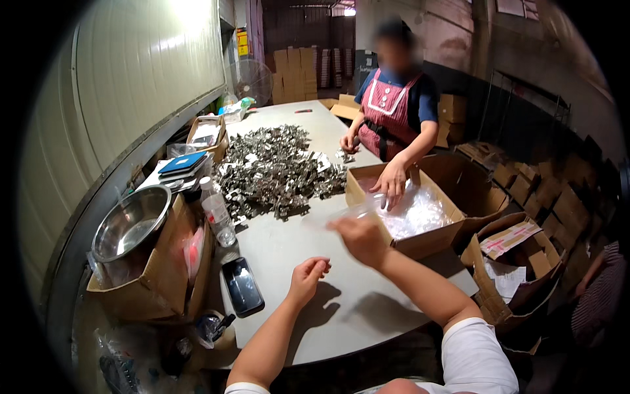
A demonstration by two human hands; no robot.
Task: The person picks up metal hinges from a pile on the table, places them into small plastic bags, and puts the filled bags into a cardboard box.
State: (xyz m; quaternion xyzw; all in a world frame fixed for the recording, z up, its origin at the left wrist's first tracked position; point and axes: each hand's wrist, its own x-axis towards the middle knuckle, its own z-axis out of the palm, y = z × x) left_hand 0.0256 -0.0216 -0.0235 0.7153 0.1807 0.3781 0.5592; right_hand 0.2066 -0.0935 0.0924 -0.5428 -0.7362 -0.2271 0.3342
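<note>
Over the table's [279,251] near end, the left hand [307,280] curls closed, nothing showing, while the right hand [361,240] pinches clear plastic [353,212].

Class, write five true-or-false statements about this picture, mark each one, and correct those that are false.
1. The phone lies on the table. True.
2. The person's left hand grips the bottle. False: the left hand is apart from the bottle.
3. The co-worker wears an apron. True.
4. The pile of metal pieces is red. False: the pile is silvery.
5. A blue item lies left of the pile. True.
</note>
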